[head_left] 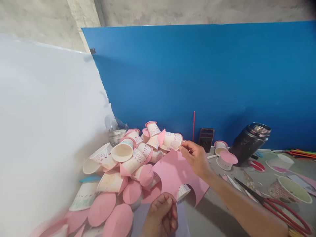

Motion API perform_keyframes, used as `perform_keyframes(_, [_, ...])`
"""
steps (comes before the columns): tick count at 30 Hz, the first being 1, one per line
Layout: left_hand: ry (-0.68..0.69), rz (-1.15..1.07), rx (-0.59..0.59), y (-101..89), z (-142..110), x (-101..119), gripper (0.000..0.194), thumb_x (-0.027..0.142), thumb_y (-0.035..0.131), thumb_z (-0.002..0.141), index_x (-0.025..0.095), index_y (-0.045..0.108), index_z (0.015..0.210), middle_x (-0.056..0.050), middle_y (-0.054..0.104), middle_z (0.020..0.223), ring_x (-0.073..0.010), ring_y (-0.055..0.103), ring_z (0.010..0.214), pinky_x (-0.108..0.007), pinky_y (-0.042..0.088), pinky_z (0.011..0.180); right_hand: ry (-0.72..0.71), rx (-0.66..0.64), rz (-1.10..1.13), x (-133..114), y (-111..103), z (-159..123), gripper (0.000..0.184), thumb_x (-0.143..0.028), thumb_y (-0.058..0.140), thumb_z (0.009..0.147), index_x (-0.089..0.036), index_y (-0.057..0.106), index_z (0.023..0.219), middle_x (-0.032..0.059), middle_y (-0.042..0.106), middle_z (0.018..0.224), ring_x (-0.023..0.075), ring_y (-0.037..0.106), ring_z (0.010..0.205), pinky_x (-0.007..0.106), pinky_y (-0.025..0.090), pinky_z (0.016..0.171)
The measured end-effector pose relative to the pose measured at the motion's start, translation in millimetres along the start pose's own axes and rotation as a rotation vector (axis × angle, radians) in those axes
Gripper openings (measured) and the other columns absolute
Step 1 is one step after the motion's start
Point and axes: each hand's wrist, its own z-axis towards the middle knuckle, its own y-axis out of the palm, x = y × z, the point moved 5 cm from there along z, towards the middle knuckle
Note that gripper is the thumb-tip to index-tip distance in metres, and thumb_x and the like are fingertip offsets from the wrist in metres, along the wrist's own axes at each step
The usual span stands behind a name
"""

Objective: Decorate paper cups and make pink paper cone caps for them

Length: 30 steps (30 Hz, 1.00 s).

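Observation:
A pink paper sheet (170, 168) with round cut-outs along its lower edge tilts between my hands. My right hand (196, 159) pinches near its upper edge, fingertips close to a decorated paper cup (171, 141) on the pile. My left hand (161, 214) is closed, thumb against curled fingers, at the sheet's lower edge, where it appears to grip the paper; its fingertips are partly hidden. Through one cut-out shows part of another paper cup (183, 192). To the left lies a heap of white cups with pink paper discs (102, 208) attached.
A dark metal flask (249, 144) leans at the right, beside a phone (206, 139) propped against the blue board (197, 75). Red-handled scissors (278, 207) lie open near my right forearm. A white panel (49, 125) bounds the left side.

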Motion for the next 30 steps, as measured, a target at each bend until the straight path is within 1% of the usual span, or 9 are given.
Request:
perform_keyframes(2, [-0.005,-0.006,-0.001,-1.0,0,-1,0.044,0.048,0.095,0.066,0.015,0.067,0.078,0.002,0.06,0.058,-0.0061,0.047,0.041,-0.021,0.028,0.047,0.131,-0.059,0.24,4,6,4,0.02,-0.036,0.076,0.078,-0.02,0.07,0.069,-0.0014,0.06,0.062,0.0135,0.047,0.06,0.026,0.034,0.055])
perform_keyframes(4, [-0.009,-0.018,-0.002,-1.9,-1,-1,0.044,0.048,0.095,0.067,0.015,0.068,0.078,0.002,0.06,0.057,-0.006,0.047,0.041,-0.02,0.028,0.047,0.281,-0.127,0.477,9,14,8,0.025,-0.036,0.082,0.073,-0.018,0.067,0.066,-0.0023,0.056,0.06,0.0112,0.044,0.058,0.024,0.031,0.052])
perform_keyframes(5, [-0.009,-0.026,-0.003,-2.2,-1,-2,0.044,0.047,0.096,0.066,0.015,0.068,0.078,0.002,0.06,0.057,-0.0059,0.047,0.041,-0.02,0.027,0.046,0.342,-0.155,0.561,11,18,10,0.028,-0.037,0.084,0.072,-0.018,0.065,0.066,-0.0023,0.056,0.061,0.01,0.042,0.057,0.022,0.029,0.05])
perform_keyframes(8, [-0.006,-0.05,-0.007,-3.2,0,-2,0.044,0.047,0.097,0.065,0.016,0.068,0.077,0.003,0.06,0.056,-0.0056,0.047,0.04,-0.02,0.027,0.046,0.453,-0.215,0.711,14,25,13,0.034,-0.038,0.087,0.068,-0.019,0.059,0.073,-0.0019,0.059,0.071,0.0072,0.041,0.055,0.018,0.026,0.047])
perform_keyframes(13, [-0.013,-0.047,-0.002,-0.1,1,-2,0.044,0.047,0.097,0.064,0.015,0.069,0.076,0.002,0.061,0.056,-0.0056,0.047,0.04,-0.02,0.026,0.045,0.6,-0.29,0.891,15,34,9,0.035,-0.025,0.087,0.068,-0.02,0.054,0.078,-0.0035,0.058,0.073,0.0041,0.042,0.053,0.013,0.028,0.045])
perform_keyframes(17, [-0.015,-0.032,0.047,7.5,-1,2,0.051,0.05,0.101,0.054,0.015,0.067,0.071,0.002,0.06,0.053,-0.0049,0.044,0.038,-0.02,0.024,0.044,0.669,-0.303,0.932,17,39,8,0.029,-0.019,0.083,0.074,-0.019,0.054,0.08,-0.0035,0.061,0.073,0.0032,0.043,0.051,0.011,0.028,0.043])
perform_keyframes(20, [-0.013,-0.016,0.082,11.6,-4,5,0.056,0.053,0.101,0.048,0.015,0.065,0.068,0.003,0.059,0.051,-0.0047,0.043,0.036,-0.02,0.024,0.044,0.711,-0.304,0.899,24,42,10,0.025,-0.016,0.079,0.078,-0.019,0.054,0.079,-0.0028,0.063,0.071,0.0034,0.044,0.049,0.01,0.028,0.041])
perform_keyframes(25, [-0.015,0.004,0.088,13.5,-8,6,0.056,0.055,0.1,0.049,0.016,0.065,0.07,0.004,0.059,0.052,-0.0049,0.043,0.037,-0.02,0.023,0.044,0.753,-0.315,0.78,36,46,13,0.02,-0.011,0.077,0.08,-0.017,0.058,0.078,0.0005,0.067,0.068,0.0038,0.045,0.043,0.01,0.024,0.035])
perform_keyframes(30, [0.0,0.027,0.084,11.2,-7,4,0.054,0.055,0.097,0.052,0.017,0.065,0.071,0.004,0.056,0.051,-0.0055,0.041,0.038,-0.021,0.023,0.044,0.738,-0.313,0.727,34,46,17,0.019,-0.01,0.076,0.081,-0.016,0.059,0.075,0.0005,0.068,0.067,0.0035,0.047,0.042,0.01,0.025,0.035])
